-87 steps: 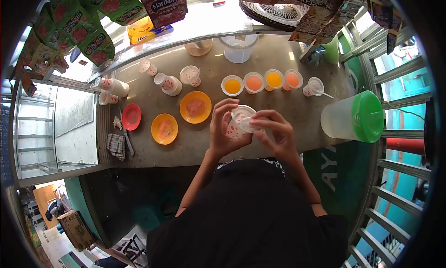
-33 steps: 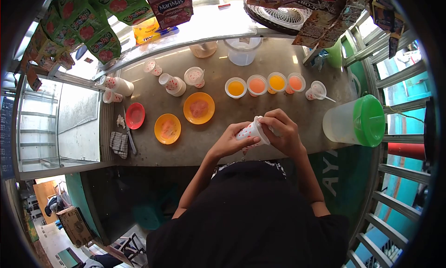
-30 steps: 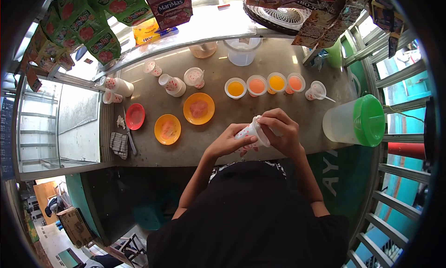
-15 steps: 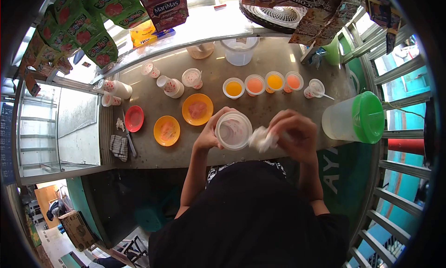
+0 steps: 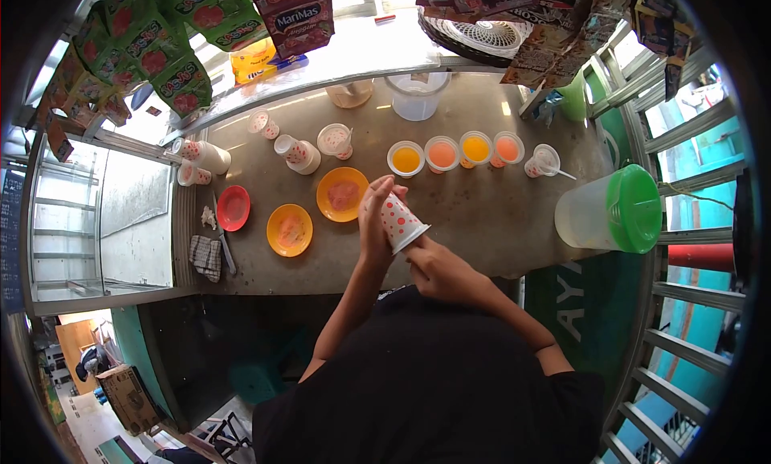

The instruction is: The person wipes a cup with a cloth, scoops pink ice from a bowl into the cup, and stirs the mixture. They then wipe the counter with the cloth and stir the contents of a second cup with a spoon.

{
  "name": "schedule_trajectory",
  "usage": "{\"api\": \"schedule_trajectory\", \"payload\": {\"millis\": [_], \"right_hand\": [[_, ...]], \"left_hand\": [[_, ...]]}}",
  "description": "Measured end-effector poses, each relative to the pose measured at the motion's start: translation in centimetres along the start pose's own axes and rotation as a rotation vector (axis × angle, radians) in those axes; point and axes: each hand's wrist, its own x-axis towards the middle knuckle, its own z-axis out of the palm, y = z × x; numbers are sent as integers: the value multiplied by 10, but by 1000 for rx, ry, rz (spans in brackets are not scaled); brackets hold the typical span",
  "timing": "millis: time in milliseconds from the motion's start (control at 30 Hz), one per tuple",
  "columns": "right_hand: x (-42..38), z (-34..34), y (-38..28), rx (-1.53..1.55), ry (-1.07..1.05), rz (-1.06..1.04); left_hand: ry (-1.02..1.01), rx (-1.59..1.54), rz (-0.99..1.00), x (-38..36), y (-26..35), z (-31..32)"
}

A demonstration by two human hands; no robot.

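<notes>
My left hand point(image 5: 374, 216) is wrapped round a white plastic cup with red dots point(image 5: 401, 221). The cup is tilted, its open mouth facing down toward my right hand point(image 5: 438, 269). The fingers of my right hand reach inside the cup, so the wad of white tissue they held a moment ago is hidden. Left of the cup lie two yellow plates with pinkish contents: the upper plate point(image 5: 363, 180) near my left hand and the lower plate point(image 5: 271, 241). Beyond my hands stands a row of cups with orange drink point(image 5: 406, 160) and pink drink point(image 5: 442, 155).
A clear tub with a green lid point(image 5: 634, 208) stands at the right. A dotted cup with a spoon point(image 5: 543, 162) is beside the row. Stacked cups point(image 5: 298, 154), a red plate point(image 5: 243, 208), a knife point(image 5: 228, 253) and a checked cloth point(image 5: 206, 257) are at the left. Sachets point(image 5: 185, 86) hang overhead.
The cup has turned from mouth-up to tilted, its mouth now toward my right hand. My right hand has moved left with the tissue, and its fingers have gone into the cup.
</notes>
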Motion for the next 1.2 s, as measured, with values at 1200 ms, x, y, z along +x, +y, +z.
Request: {"api": "schedule_trajectory", "payload": {"millis": [1200], "right_hand": [[5,-20,-16,729,90,-189]], "left_hand": [[-255,-449,121,1,21,6]]}}
